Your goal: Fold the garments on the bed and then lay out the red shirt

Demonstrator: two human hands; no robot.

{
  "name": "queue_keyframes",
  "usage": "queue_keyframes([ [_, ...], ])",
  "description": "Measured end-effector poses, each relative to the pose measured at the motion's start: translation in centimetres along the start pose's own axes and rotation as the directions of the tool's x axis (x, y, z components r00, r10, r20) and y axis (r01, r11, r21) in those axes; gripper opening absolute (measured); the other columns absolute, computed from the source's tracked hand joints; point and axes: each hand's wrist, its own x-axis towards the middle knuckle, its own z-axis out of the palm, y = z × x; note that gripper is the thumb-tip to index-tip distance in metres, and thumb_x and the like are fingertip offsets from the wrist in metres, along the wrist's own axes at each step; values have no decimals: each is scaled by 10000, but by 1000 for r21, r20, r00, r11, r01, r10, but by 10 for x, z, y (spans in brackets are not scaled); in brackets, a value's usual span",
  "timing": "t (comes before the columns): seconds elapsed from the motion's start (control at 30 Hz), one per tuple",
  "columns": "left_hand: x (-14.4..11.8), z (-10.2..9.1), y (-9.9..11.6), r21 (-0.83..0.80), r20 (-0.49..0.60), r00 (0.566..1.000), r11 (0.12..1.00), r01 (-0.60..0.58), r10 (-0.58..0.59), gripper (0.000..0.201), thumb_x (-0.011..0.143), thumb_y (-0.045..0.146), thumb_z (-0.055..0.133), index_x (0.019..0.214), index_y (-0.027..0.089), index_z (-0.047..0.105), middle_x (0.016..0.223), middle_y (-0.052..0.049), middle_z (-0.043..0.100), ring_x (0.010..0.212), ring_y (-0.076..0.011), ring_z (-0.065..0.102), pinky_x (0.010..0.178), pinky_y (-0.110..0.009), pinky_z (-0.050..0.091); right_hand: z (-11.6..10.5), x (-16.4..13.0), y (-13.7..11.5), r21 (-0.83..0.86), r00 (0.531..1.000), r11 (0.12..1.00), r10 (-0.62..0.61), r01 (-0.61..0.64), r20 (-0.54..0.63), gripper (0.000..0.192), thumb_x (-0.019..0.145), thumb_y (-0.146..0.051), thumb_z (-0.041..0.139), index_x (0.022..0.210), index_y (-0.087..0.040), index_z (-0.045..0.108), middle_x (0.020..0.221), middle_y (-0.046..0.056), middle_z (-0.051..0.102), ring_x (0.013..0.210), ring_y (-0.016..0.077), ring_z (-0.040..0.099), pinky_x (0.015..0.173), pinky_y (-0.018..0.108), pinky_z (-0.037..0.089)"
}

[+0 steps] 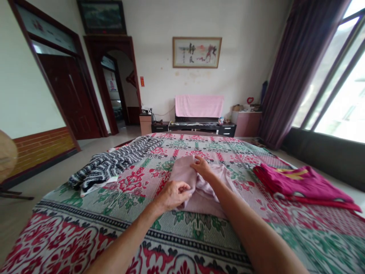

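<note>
A pale mauve garment (196, 186) is laid near the middle of a bed (85, 232) that is covered by a floral spread in red, green and pink. The near left edge of the garment is pinched by the left hand (173, 195), whose fingers are curled shut on a fold of the cloth. The right hand (201, 167) is set on the upper part of the same garment, with its fingertips pressed together on the fabric; whether a fold is actually gripped there cannot be told. Both forearms are stretched in from the lower edge of the view, and the garment is partly hidden by the right one. A black-and-white striped garment (114, 163) is heaped on the bed to the left, well apart from the hands. A folded magenta garment (299, 184) with a yellow mark is laid on the bed to the right, also apart from them. Beyond the bed, a pink cloth (199, 105) is draped over something on a low dark cabinet (225, 129), and a framed picture (196, 52) is hung on the wall above. Dark purple curtains (296, 68) are hung beside the window on the right.
</note>
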Motion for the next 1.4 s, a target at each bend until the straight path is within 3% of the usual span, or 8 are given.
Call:
queue_keyframes([
  [0.17, 0, -15, 3, -107, -54, 996, 992, 63, -69, 398, 799, 414, 538, 1012, 118, 696, 739, -43, 705, 639, -145, 642, 584, -220, 467, -1, 0, 10, -91, 998, 995, 29, -33, -52, 504, 693, -162, 605, 1192, -192, 542, 872, 23, 686, 669, 129, 625, 582, 222, 502],
  [0.3, 4, -26, -12, 58, -322, 947, 998, -2, 21, 226, 784, 311, 558, 862, 163, 709, 778, -32, 712, 688, -141, 647, 656, -229, 495, -4, 3, 14, -303, 988, 953, -47, 1, -147, 492, 710, -174, 600, 1200, -186, 554, 1066, 76, 674, 814, 157, 659, 733, 284, 537],
  [0.4, 6, -24, -31, 225, -411, 901, 973, -45, 136, 167, 744, 235, 595, 851, 176, 708, 897, -50, 717, 813, -160, 656, 786, -261, 514, -6, 3, 14, -460, 968, 885, -173, 71, -183, 490, 710, -151, 593, 1199, -181, 571, 1182, 101, 638, 883, 169, 662, 848, 317, 517],
  [0.7, 9, -5, -69, 334, -318, 914, 932, -139, 250, 278, 737, 271, 647, 991, 171, 702, 1133, -102, 671, 1072, -211, 630, 970, -316, 493, -12, -3, 13, -496, 976, 867, -150, 54, -156, 496, 698, -185, 593, 1193, -152, 595, 1143, 106, 663, 920, 187, 670, 866, 297, 501],
  [0.83, 9, -2, -71, 372, -296, 912, 914, -162, 282, 305, 734, 258, 647, 1019, 161, 698, 1155, -120, 663, 1049, -222, 642, 948, -328, 513, -13, 0, 16, -517, 974, 855, -146, 37, -171, 476, 684, -222, 603, 1155, -153, 615, 1075, 92, 680, 988, 222, 642, 895, 330, 486],
  [1.13, 7, -5, -67, 366, -261, 922, 913, -181, 287, 362, 748, 292, 632, 1085, 169, 680, 1208, -114, 647, 1112, -228, 617, 985, -342, 494, -12, 11, 26, -527, 962, 848, -185, 54, -199, 447, 667, -123, 519, 1096, -183, 630, 973, 55, 677, 820, 177, 640, 773, 298, 514],
  [1.27, 5, -6, -68, 339, -241, 922, 916, -212, 303, 398, 762, 308, 623, 1127, 156, 664, 1231, -127, 634, 1145, -234, 598, 1007, -354, 476, -12, 8, 31, -632, 939, 768, -285, 103, -194, 469, 647, -72, 505, 1088, -167, 631, 983, 90, 648, 768, 173, 619, 777, 315, 513],
  [1.4, 3, -5, -72, 330, -234, 923, 918, -222, 307, 429, 764, 333, 624, 1151, 149, 652, 1267, -139, 611, 1172, -243, 579, 1030, -374, 457, -13, -4, 21, -689, 851, 651, -516, 318, -95, 461, 655, -83, 514, 1095, -174, 620, 1034, 111, 623, 918, 223, 603, 858, 367, 493],
])
